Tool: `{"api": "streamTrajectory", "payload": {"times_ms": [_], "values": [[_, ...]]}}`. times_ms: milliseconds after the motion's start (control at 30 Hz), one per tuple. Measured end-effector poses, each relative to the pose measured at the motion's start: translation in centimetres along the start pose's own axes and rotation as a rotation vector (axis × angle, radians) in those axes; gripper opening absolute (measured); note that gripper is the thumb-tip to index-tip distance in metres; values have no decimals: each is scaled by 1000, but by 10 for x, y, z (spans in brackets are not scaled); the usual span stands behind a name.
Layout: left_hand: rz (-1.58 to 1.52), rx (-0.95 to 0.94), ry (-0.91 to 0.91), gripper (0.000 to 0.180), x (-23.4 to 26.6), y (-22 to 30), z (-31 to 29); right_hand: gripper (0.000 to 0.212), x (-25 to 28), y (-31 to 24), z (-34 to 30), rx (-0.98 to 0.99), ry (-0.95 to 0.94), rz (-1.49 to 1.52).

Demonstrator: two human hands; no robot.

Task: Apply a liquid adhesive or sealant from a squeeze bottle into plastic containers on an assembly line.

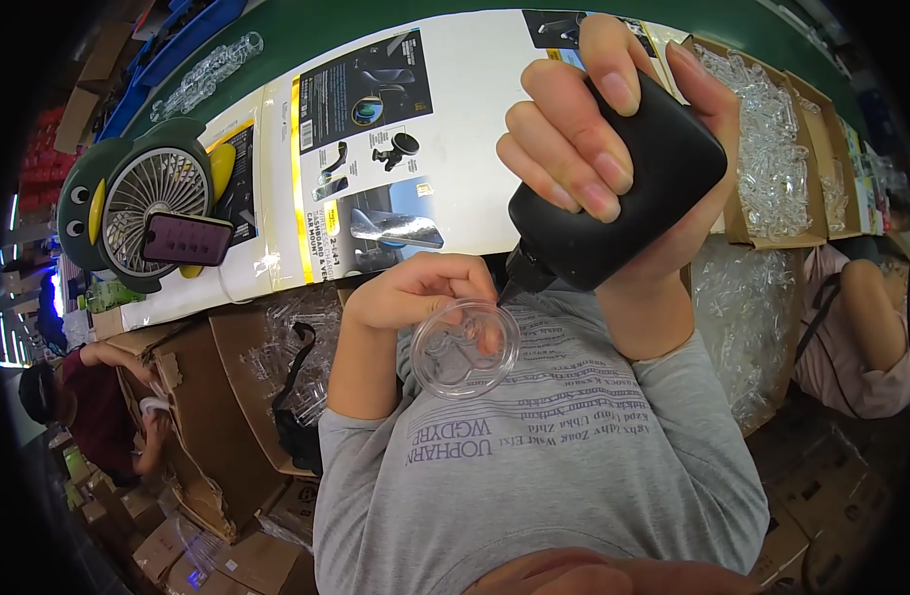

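My left hand [430, 288] is closed on a clear round plastic part [465, 372], gripping its upper edge. The part is shallow and dish-like, with molded shapes inside that I cannot make out well. In my right hand [579, 129] is a black squeeze bottle [668, 174], tilted with its pointed nozzle down. The nozzle tip is right by the upper right rim of the clear part; whether the two touch, I cannot tell. Both hands are held in front of my grey shirt, by the near edge of the table.
A printed cardboard sheet [475, 129] covers the table. On the left stand a green animal-shaped fan [157, 198] and a phone [187, 240]. Clear plastic parts fill a carton [757, 149] at the right. Cardboard boxes [227, 426] stand below the table edge. Other people sit at both sides.
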State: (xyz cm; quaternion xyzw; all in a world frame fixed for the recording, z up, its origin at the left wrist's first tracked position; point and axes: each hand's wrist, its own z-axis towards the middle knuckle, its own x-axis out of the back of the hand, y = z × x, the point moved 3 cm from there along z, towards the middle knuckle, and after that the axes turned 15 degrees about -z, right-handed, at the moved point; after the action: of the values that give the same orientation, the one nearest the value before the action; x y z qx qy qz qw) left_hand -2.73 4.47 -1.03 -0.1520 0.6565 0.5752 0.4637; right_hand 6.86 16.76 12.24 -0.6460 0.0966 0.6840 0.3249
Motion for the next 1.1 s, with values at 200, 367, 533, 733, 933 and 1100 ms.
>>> {"api": "streamTrajectory", "payload": {"times_ms": [200, 367, 533, 733, 933, 1100], "values": [[-32, 109, -6, 21, -2, -3, 4, 39, -6, 1, -1, -16, 1, 35], [59, 131, -55, 19, 1, -7, 7, 39, -12, 1, -3, -36, -29, 40], [25, 145, 5, 20, -6, -4, 9, 42, -11, -2, -3, -71, -48, -55], [6, 170, -26, 20, -14, -3, 14, 38, -10, -4, -6, -50, -172, -276], [95, 177, -82, 22, 4, -10, 5, 34, -6, -2, -7, -36, -302, -494], [4, 203, 25, 35, -8, -9, 13, 35, 1, -2, -1, -18, -485, -494]]}}
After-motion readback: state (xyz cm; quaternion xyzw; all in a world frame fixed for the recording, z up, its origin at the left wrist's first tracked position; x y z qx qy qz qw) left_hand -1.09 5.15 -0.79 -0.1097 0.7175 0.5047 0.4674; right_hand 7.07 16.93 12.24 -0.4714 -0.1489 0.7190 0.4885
